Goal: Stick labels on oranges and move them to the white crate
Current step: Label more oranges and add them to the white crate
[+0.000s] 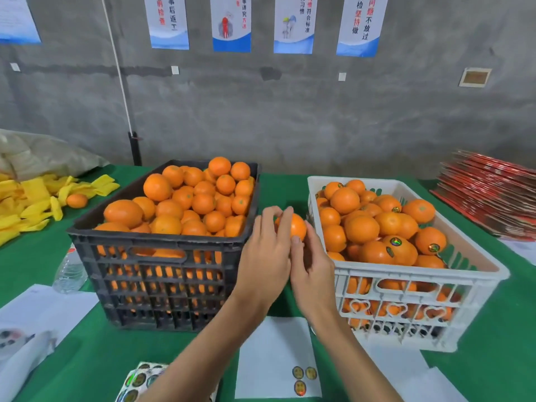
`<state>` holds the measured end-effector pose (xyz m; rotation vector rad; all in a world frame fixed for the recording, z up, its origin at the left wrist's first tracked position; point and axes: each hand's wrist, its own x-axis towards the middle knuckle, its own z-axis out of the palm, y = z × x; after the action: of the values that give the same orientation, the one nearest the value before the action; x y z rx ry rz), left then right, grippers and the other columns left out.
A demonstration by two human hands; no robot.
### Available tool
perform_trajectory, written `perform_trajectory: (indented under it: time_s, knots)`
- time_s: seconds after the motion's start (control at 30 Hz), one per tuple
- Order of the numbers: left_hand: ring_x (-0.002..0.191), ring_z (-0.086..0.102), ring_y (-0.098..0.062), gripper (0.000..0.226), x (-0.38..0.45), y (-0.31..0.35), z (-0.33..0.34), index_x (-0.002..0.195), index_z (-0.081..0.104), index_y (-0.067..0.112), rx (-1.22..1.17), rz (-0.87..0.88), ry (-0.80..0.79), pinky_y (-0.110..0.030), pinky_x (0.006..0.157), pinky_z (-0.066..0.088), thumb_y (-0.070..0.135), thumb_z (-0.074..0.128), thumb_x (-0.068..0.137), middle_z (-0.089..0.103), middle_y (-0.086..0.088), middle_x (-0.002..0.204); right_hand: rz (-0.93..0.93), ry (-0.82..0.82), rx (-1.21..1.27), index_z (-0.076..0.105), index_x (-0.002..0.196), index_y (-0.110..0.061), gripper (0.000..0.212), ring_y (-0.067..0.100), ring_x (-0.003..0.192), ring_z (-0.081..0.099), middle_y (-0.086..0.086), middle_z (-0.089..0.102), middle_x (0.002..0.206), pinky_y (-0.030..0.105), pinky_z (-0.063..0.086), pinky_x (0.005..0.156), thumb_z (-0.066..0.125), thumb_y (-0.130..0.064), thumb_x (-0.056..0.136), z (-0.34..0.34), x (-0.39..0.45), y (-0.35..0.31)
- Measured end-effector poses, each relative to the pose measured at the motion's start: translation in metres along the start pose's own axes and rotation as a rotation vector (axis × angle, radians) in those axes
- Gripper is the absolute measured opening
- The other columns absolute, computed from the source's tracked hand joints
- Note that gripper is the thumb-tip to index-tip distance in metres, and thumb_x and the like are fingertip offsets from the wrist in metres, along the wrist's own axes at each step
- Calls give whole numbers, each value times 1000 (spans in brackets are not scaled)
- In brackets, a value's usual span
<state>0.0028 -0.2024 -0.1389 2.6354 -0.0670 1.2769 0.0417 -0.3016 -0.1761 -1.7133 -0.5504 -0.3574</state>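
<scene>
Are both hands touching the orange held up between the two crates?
Touching. The head view shows the left hand fingers curled over the orange and the right hand thumb pressed against its lower side.

**A fruit packing room**

This is a produce packing workspace. A black crate (162, 248) heaped with oranges stands on a green-covered table (34, 256). Right of it is a white crate (412, 285) of labelled fruit; behind it, a bare concrete wall (261, 111) carries workplace posters (232, 23).
</scene>
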Motion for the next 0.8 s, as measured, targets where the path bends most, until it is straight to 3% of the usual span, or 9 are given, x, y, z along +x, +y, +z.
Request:
perform_trajectory:
  time_s: [0.1,0.2,0.33,0.43,0.57,0.8]
  knots:
    - [113,53,-30,57,-44,1,31,146,48,6,-72,-21,-105,-35,73,55,17,68,94,49,-14,134,51,-39,-106,37,155,-32,60,4,131,53,-9,56,146,28,48,107,39,-61,102,-10,-38,34]
    - [122,47,-29,62,-92,-9,62,149,44,9,-170,-186,-305,-39,88,54,14,67,91,42,-11,137,140,-263,-216,42,151,-33,52,3,116,62,-10,65,133,31,52,102,48,-50,103,-23,-64,69]
    - [125,42,-24,63,-151,-20,88,148,42,15,-218,-340,-471,-35,102,45,28,71,93,33,-5,135,145,-543,-316,46,149,-32,48,-7,122,55,-20,59,138,32,46,109,54,-43,103,-56,-95,113]
    - [128,40,-23,66,-172,-27,99,148,40,16,-238,-446,-472,-33,105,41,35,72,93,29,-5,139,117,-654,-376,57,142,-34,52,-15,132,40,-28,47,146,24,34,118,59,-58,96,-76,-115,133]
    - [129,38,-25,66,-175,-30,105,149,39,15,-211,-439,-470,-33,103,42,35,69,95,29,-7,140,112,-753,-404,60,138,-36,63,-18,139,25,-39,32,150,13,19,117,65,-68,84,-83,-120,144]
    - [129,39,-23,67,-177,-35,106,150,37,18,-203,-428,-470,-31,102,44,39,69,95,28,-6,142,-40,-725,-462,73,124,-30,51,-10,133,37,-25,50,144,19,33,115,59,-64,90,-82,-120,147]
